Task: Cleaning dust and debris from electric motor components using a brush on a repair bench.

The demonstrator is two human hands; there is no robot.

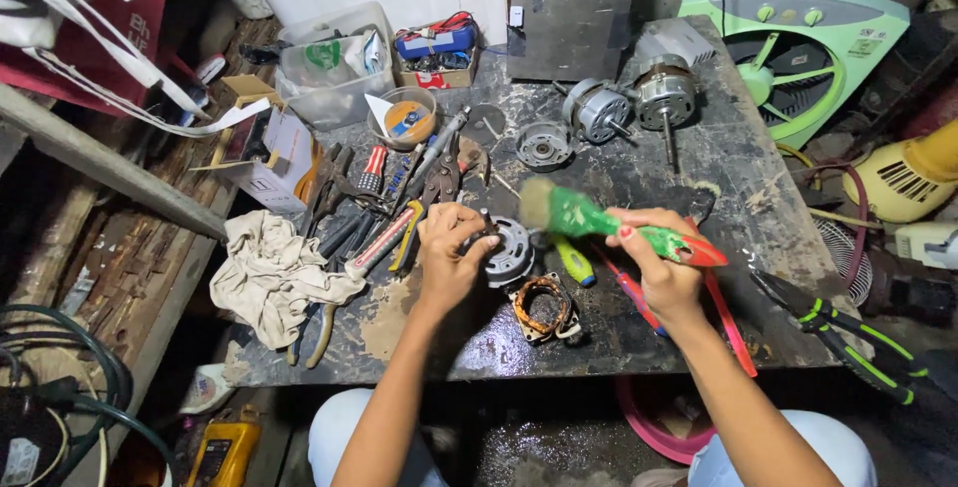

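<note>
Clutter is my first worry: I see the desk (718,168) crowded, and the pliers (848,332) near its right edge look easy to knock off with an elbow. My left hand (449,252) has its grip closed around the motor housing (509,252), just above the loose copper winding (544,305). My right hand (664,267) grips a green brush (589,218), bristles blurred; a hard sweep could flick grit or slip onto my fingers.
</note>
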